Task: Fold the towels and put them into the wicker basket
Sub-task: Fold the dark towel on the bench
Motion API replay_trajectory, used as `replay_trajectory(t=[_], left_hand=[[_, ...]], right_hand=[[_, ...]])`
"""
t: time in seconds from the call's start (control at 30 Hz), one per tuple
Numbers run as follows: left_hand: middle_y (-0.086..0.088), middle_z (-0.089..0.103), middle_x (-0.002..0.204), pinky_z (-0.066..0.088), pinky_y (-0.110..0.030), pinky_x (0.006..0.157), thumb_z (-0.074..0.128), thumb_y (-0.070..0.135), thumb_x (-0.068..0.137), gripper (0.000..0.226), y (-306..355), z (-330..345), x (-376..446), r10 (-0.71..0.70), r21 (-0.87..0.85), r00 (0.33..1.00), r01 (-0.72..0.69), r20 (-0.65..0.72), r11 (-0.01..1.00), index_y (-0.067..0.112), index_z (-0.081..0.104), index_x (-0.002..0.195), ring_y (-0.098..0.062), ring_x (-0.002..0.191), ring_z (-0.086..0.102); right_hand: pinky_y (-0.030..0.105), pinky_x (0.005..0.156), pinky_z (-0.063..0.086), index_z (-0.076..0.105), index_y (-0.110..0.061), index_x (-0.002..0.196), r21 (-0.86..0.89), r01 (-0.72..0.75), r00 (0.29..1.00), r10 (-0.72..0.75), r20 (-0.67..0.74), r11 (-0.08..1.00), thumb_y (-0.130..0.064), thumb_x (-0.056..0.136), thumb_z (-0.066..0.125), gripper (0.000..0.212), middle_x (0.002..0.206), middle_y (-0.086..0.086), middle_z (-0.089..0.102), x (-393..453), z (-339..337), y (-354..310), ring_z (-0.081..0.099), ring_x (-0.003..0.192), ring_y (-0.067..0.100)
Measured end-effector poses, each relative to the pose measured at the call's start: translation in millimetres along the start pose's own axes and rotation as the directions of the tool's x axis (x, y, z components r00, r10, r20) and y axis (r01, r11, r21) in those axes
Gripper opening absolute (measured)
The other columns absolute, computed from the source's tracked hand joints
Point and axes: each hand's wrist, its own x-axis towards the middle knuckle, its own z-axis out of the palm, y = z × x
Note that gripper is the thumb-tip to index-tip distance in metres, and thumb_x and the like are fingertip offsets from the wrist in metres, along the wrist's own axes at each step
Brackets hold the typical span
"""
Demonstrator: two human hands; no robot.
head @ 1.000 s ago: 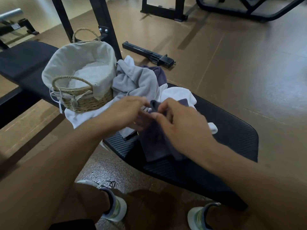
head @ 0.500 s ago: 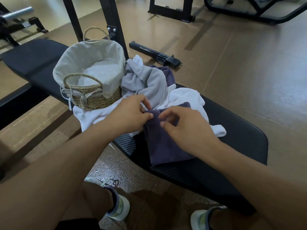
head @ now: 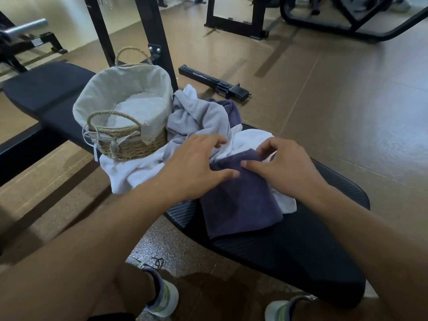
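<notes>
Fingertips of both hands are partly lost against cloth, so the exact hold is hard to read. The left hand (head: 196, 167) lies flat, palm down, fingers nearly straight, its tips touching the top edge of the dark purple towel (head: 238, 200) and the white towel (head: 139, 170) beside it; it grasps nothing that can be seen. The right hand (head: 282, 165) has curled fingers, and its thumb and forefinger appear to pinch the upper edge of the dark purple towel, though the pinch itself is blurred. Both forearms are cut off by the lower frame edge.

The dark purple towel sits on the black padded table (head: 312, 251), roughly rectangular, its upper edge doubled over, its lower corner hanging slightly past the near rim. It lies on top of the white towel, most of which is buried. Behind them a light grey towel (head: 196, 117) is crumpled in a heap, with another dark purple piece (head: 229, 110) poking out from behind it; how much of that one there is cannot be told.

The wicker basket (head: 129, 147), lined with pale cloth, stands on the table just left of the heap, touching the white towel. Its inside shows only lining.

Two shoes (head: 162, 300) show at the bottom edge, the right one cut off.
</notes>
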Motion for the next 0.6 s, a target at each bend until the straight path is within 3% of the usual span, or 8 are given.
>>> replay_trajectory(t=[0.1,0.17,0.27,0.37,0.43,0.5,0.6], left_hand=[[0.015,0.051,0.138,0.027,-0.02,0.104,0.078,0.062,0.071,0.085,5.8,-6.8,-3.0,0.074,-0.045,0.996,-0.071,0.054,0.996,0.034,0.044,0.143,-0.006,0.134,0.037],[0.018,0.057,0.13,0.034,-0.023,0.103,0.08,0.062,0.07,0.076,5.7,-11.3,-2.9,0.118,-0.084,0.988,-0.11,0.099,0.99,0.038,0.051,0.136,-0.004,0.127,0.044],[0.015,0.067,0.087,0.049,-0.029,0.076,0.081,0.057,0.072,0.038,7.9,-12.7,-3.0,0.177,-0.169,0.978,-0.157,0.106,0.973,0.031,0.066,0.097,-0.004,0.085,0.06],[0.016,0.053,0.061,0.034,-0.015,0.055,0.083,0.037,0.079,0.028,13.5,-11.9,-5.9,0.209,-0.302,0.975,-0.176,0.08,0.937,0.024,0.058,0.075,-0.001,0.057,0.047],[0.013,0.051,0.059,0.033,-0.015,0.055,0.082,0.032,0.081,0.031,16.5,-12.5,-7.5,0.192,-0.382,0.979,-0.151,0.072,0.912,0.02,0.055,0.074,0.0,0.056,0.043],[0.006,0.059,0.065,0.042,-0.02,0.061,0.081,0.035,0.081,0.028,17.6,-12.9,-6.6,0.147,-0.474,0.988,-0.103,0.056,0.875,0.018,0.059,0.08,-0.001,0.062,0.051],[-0.009,0.072,0.089,0.056,-0.039,0.074,0.076,0.044,0.081,0.039,17.7,-12.9,-2.9,0.06,-0.554,0.997,-0.028,0.04,0.832,0.01,0.066,0.097,-0.023,0.081,0.068]], right_hand=[[0.014,0.06,0.041,0.064,-0.027,0.077,0.142,0.148,0.989,-0.149,-0.001,0.979,-0.038,0.075,0.081,0.021,0.076,-0.016,0.068,-11.1,-6.2,-8.7,0.062,0.069,0.001],[0.012,0.06,0.041,0.061,-0.025,0.076,0.223,0.221,0.972,-0.232,0.024,0.95,-0.031,0.075,0.083,0.023,0.076,-0.011,0.068,-18.5,-9.0,-12.9,0.06,0.066,0.002],[0.023,0.066,0.05,0.06,-0.022,0.08,0.334,0.293,0.943,-0.328,0.053,0.896,-0.027,0.074,0.087,0.029,0.079,-0.004,0.069,-24.5,-14.3,-15.5,0.063,0.071,0.007],[0.034,0.08,0.057,0.061,-0.031,0.092,0.377,0.259,0.929,-0.336,0.155,0.889,-0.045,0.063,0.09,0.043,0.09,-0.004,0.073,-22.7,-27.2,-12.8,0.07,0.088,0.014],[0.035,0.084,0.056,0.061,-0.037,0.1,0.28,0.207,0.903,-0.293,0.314,0.937,-0.054,0.058,0.089,0.053,0.095,-0.008,0.074,-19.8,-36.6,-4.9,0.07,0.092,0.01],[0.032,0.078,0.053,0.064,-0.036,0.094,0.115,0.221,0.877,-0.249,0.411,0.968,-0.05,0.063,0.09,0.044,0.089,-0.012,0.072,-18.1,-42.6,5.7,0.067,0.084,0.005],[0.039,0.076,0.055,0.069,-0.028,0.09,0.092,0.191,0.915,-0.212,0.344,0.977,-0.032,0.069,0.091,0.031,0.084,-0.007,0.073,-12.6,-52.9,16.3,0.068,0.081,0.015]])
